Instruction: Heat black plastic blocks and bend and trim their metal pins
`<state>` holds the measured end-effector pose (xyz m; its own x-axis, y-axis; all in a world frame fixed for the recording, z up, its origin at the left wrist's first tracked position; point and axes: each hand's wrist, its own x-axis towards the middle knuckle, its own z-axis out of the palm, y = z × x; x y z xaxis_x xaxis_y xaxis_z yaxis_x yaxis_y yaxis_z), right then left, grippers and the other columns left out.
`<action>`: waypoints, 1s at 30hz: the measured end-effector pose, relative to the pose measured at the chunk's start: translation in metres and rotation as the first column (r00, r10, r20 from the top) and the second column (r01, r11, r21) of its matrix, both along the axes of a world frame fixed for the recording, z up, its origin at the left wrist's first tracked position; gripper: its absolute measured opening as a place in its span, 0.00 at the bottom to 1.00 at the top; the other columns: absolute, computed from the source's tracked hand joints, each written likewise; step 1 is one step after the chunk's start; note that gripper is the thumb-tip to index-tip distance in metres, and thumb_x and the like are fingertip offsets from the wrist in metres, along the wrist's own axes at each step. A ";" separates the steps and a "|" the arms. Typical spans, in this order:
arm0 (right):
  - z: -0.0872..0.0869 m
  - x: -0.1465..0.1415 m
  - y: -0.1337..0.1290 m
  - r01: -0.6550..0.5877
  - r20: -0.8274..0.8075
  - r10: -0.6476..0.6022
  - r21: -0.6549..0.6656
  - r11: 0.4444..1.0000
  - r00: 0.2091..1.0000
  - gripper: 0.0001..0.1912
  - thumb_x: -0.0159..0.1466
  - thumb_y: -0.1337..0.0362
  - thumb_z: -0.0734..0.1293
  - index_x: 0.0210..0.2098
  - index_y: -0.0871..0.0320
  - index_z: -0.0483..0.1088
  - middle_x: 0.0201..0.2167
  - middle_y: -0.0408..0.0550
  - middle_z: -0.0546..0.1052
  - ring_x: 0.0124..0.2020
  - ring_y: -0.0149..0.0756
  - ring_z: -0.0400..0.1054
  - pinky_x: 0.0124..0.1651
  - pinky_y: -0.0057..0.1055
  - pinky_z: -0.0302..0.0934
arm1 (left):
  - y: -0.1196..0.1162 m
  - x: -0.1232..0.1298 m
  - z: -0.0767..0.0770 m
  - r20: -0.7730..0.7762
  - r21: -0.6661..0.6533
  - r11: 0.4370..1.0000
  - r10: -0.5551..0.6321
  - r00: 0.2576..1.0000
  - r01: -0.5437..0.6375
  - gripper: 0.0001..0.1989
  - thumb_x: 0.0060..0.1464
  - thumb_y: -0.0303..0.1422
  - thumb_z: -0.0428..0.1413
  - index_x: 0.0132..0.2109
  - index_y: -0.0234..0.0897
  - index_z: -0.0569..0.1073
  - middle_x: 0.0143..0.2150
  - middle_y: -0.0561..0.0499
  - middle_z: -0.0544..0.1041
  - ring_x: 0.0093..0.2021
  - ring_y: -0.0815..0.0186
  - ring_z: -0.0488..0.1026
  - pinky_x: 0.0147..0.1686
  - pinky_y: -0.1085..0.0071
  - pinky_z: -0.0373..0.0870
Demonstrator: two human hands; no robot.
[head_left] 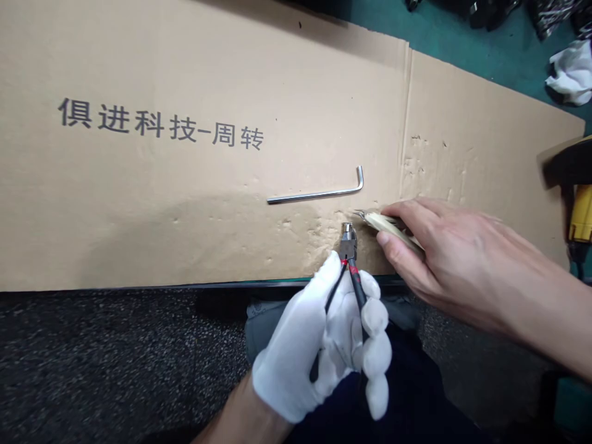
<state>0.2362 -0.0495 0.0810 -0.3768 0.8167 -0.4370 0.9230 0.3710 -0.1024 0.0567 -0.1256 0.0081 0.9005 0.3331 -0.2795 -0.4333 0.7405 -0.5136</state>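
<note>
My left hand (333, 333), in a white glove, is wrapped round the handles of small pliers (348, 248) with black and red grips. The jaws point away from me and hold a small shiny metal piece (348, 228). My bare right hand (444, 253) pinches a tool with a pale, wrapped-looking handle (391, 230) between thumb and fingers. Its thin pointed metal tip reaches left, close to the metal piece but apart from it. A silver hex key (314, 195) lies on the cardboard just beyond the pliers, touched by neither hand.
A cardboard sheet (161, 203) with printed characters covers the green table (444, 40). Dark metal parts (494, 9) and a crumpled white cloth or paper (572, 72) sit at the far right. A black and yellow object (581, 213) stands at the right edge. Speckled floor (106, 364) shows below.
</note>
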 end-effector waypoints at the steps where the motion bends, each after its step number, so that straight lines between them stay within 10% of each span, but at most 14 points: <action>1: -0.002 0.001 -0.002 -0.044 0.015 0.043 0.056 0.997 0.999 0.20 0.71 0.50 0.56 0.47 0.55 0.73 0.37 0.53 0.78 0.33 0.46 0.72 0.32 0.38 0.58 | 0.000 0.001 0.002 -0.020 0.000 1.000 0.003 1.000 -0.004 0.28 0.68 0.52 0.38 0.40 0.36 0.73 0.30 0.50 0.75 0.23 0.61 0.76 0.19 0.61 0.78; 9: -0.007 0.009 -0.010 -0.249 0.043 0.245 0.178 0.952 0.968 0.19 0.73 0.54 0.56 0.52 0.58 0.70 0.46 0.57 0.76 0.44 0.50 0.71 0.42 0.42 0.62 | 0.009 -0.003 0.022 -0.132 -0.063 0.998 -0.022 0.991 0.014 0.29 0.69 0.51 0.38 0.39 0.34 0.73 0.29 0.50 0.73 0.23 0.63 0.75 0.17 0.65 0.76; 30: -0.013 0.018 -0.005 -0.225 -0.076 0.233 0.105 0.969 0.969 0.22 0.74 0.54 0.56 0.59 0.58 0.68 0.48 0.53 0.77 0.42 0.44 0.75 0.39 0.39 0.68 | 0.011 -0.002 0.025 -0.196 -0.056 0.998 0.000 0.981 -0.011 0.30 0.70 0.48 0.39 0.40 0.28 0.76 0.29 0.47 0.75 0.23 0.64 0.77 0.17 0.67 0.78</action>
